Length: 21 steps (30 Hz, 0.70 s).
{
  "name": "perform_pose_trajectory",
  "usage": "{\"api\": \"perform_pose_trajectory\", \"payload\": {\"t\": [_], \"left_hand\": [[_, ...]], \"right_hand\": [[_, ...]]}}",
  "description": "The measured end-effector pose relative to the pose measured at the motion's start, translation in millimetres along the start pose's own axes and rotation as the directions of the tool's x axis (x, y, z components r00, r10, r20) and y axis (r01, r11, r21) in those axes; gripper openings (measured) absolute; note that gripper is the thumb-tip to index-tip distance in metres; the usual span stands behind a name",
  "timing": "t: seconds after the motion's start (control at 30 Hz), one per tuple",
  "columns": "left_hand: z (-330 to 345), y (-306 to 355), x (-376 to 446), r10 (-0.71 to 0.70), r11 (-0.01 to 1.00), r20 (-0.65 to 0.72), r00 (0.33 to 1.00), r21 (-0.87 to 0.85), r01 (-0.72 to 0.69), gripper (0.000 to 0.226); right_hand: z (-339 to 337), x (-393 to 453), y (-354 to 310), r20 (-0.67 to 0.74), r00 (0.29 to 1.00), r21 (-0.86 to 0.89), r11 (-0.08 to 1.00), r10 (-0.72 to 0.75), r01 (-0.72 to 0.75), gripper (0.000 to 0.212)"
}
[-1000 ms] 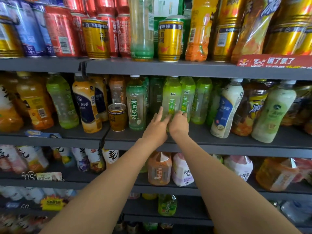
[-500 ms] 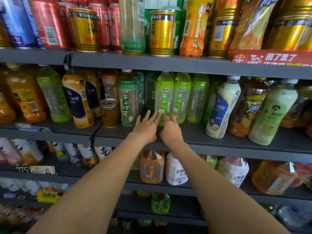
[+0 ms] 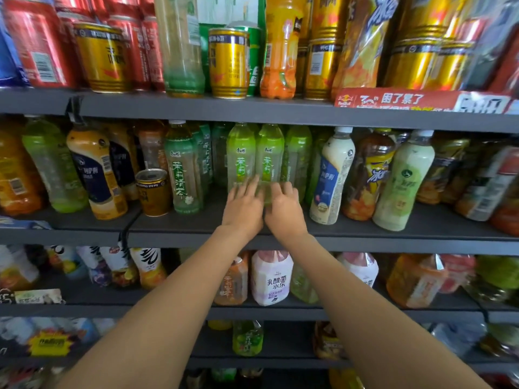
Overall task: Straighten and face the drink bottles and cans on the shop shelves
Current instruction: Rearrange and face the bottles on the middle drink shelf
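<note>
Two light green tea bottles stand side by side on the middle shelf [image 3: 365, 237], the left bottle [image 3: 241, 153] and the right bottle [image 3: 270, 153], labels facing out. My left hand [image 3: 243, 210] reaches the base of the left one and my right hand [image 3: 285, 210] the base of the right one. On both hands the fingers are stretched forward and blurred, touching the lower parts of the bottles. The bottle bases are hidden behind my fingers.
A darker green tea bottle [image 3: 184, 169] and a gold can [image 3: 154, 192] stand to the left, a white and blue bottle [image 3: 332, 175] to the right. Cans and bottles crowd the upper shelf [image 3: 196, 108]. Several more bottles fill the lower shelves.
One second ago both hands held one green bottle. They drew back with fingers spread, and now they have moved forward again onto the two bottles' bases.
</note>
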<state>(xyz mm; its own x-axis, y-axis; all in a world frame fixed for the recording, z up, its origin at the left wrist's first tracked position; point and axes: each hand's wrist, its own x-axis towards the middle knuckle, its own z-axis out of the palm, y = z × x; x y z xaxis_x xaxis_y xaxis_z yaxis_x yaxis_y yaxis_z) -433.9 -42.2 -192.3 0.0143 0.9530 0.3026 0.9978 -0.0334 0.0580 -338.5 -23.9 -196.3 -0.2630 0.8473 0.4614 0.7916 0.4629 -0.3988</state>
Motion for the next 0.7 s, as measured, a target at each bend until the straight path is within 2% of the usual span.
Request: {"api": "perform_pose_trajectory", "payload": {"t": [0.03, 0.1, 0.17, 0.23, 0.33, 0.43, 0.6, 0.7], "left_hand": [[-0.3, 9.1, 1.1, 0.024, 0.999, -0.03, 0.999, -0.033, -0.025, 0.064], [-1.8, 27.3, 4.0, 0.063, 0.994, -0.078, 0.995, -0.08, -0.069, 0.064], [-2.4, 44.0, 6.5, 0.099, 0.989, -0.101, 0.99, -0.099, -0.109, 0.066], [-2.7, 57.1, 9.6, 0.113, 0.983, -0.102, 0.988, -0.13, -0.126, 0.067], [-4.9, 70.6, 14.8, 0.077, 0.971, -0.091, 0.993, -0.219, -0.095, 0.066], [-9.6, 79.1, 17.8, -0.003, 0.926, -0.036, 0.999, -0.377, -0.011, 0.065], [-10.3, 75.6, 18.8, -0.082, 0.807, 0.032, 0.996, -0.585, 0.085, 0.066], [-8.6, 70.3, 20.3, -0.148, 0.683, 0.107, 0.983, -0.708, 0.18, 0.067]], "right_hand": [[-6.2, -1.5, 3.7, -0.172, 0.985, -0.027, 0.999, -0.029, 0.025, 0.037], [-22.3, -3.6, 12.9, -0.461, 0.887, 0.001, 0.999, 0.031, -0.035, 0.03], [-41.6, -3.9, 26.3, -0.53, 0.808, 0.169, 0.966, 0.258, -0.197, 0.038], [-54.5, -1.3, 45.3, -0.478, 0.767, 0.272, 0.903, 0.427, -0.333, 0.053], [-57.0, 1.7, 65.2, -0.271, 0.83, 0.293, 0.863, 0.488, -0.412, 0.071], [-52.3, 6.3, 71.4, -0.113, 0.864, 0.336, 0.837, 0.49, -0.431, 0.065], [-52.1, 16.7, 71.6, -0.088, 0.848, 0.334, 0.818, 0.522, -0.469, 0.06], [-53.6, 12.8, 70.0, -0.12, 0.842, 0.307, 0.826, 0.525, -0.472, 0.051]]}}
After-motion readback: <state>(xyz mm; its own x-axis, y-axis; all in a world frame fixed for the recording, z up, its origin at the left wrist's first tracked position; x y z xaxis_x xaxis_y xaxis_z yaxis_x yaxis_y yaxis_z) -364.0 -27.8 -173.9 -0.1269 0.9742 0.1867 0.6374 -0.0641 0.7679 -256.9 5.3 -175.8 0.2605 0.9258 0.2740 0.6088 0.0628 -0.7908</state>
